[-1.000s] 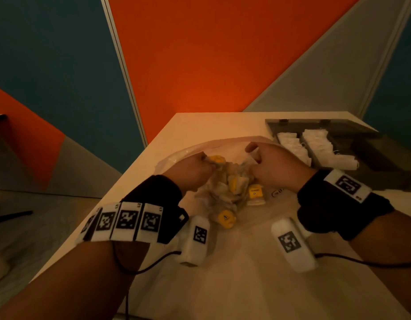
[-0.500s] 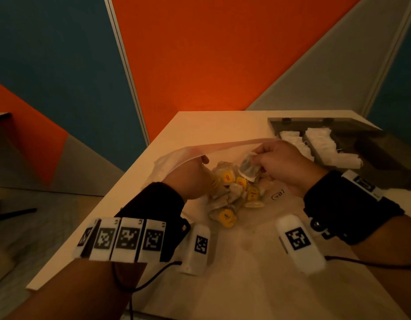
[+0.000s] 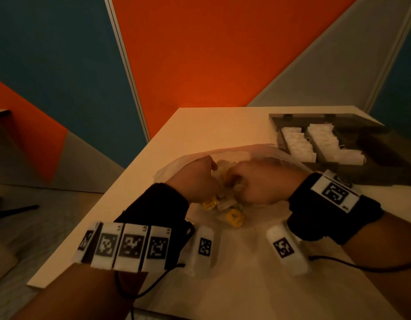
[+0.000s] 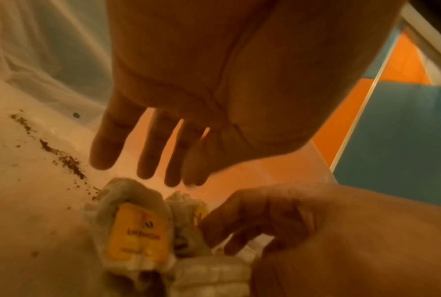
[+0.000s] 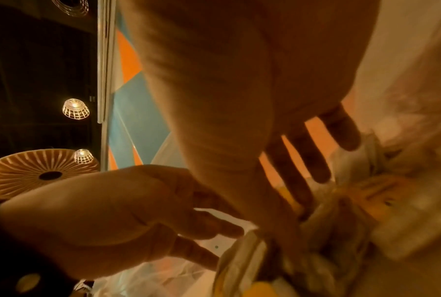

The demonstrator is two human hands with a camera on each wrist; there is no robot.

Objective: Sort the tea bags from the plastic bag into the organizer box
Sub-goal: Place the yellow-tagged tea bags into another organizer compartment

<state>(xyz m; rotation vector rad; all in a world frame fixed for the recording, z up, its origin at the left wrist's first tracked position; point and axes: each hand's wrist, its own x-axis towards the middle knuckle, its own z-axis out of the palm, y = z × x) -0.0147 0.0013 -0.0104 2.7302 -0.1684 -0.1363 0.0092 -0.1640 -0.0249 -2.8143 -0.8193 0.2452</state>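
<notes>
The clear plastic bag (image 3: pixel 264 150) lies open on the table. Inside it is a pile of tea bags (image 3: pixel 232 215) with yellow tags. Both hands are in the bag mouth, close together over the pile. My left hand (image 4: pixel 150 170) hovers just above the tea bags (image 4: pixel 138 231) with straight, spread fingers and holds nothing. My right hand (image 5: pixel 316 170) reaches down with its fingers spread, the tips touching the blurred tea bags (image 5: pixel 366 201). The grey organizer box (image 3: pixel 292 117) stands at the back right with white tea bags in two rows.
Loose tea crumbs (image 4: pixel 62 156) lie on the plastic inside the bag. The table edge (image 3: pixel 103 204) runs diagonally on the left, with floor beyond it. The box lid (image 3: pixel 352 120) lies open behind the compartments. Cables trail from both wrists.
Half a second ago my right hand held a tea bag above the pile and my left hand held the bag's rim. Now both hands are down over the pile, close together.
</notes>
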